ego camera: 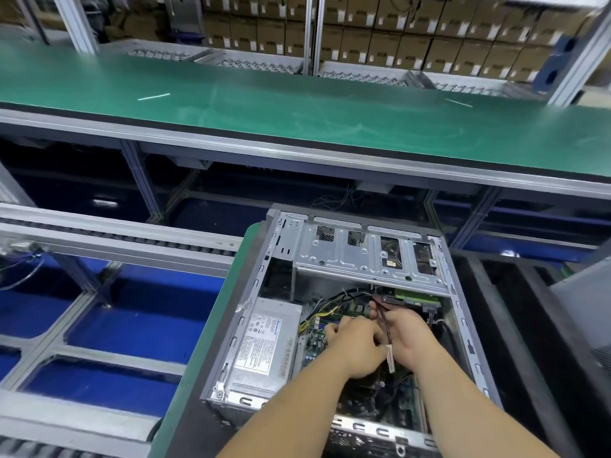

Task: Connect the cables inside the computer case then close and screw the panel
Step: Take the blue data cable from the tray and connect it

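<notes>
Two hands are down inside the open computer case (350, 325), and that crowding is your first risk. Your left hand (355, 347), just right of the power supply (264, 348), has its fingers curled down over the motherboard (315, 335); whether it grips anything I cannot tell. Your right hand (408, 337), further right of the power supply, pinches a dark cable (383, 317) whose tagged tail hangs between your wrists. Force its plug in skewed, or into the wrong header, and you may bend pins, since your own hands hide the socket. Beyond the power supply, yellow and black wires (325, 307) loop loosely; snag them and a seated plug could pull free. Further back, the drive cage (363, 256) has sharp sheet-metal edges close to your knuckles. No side panel shows near the case, so closing waits; slack left proud could get pinched then.
</notes>
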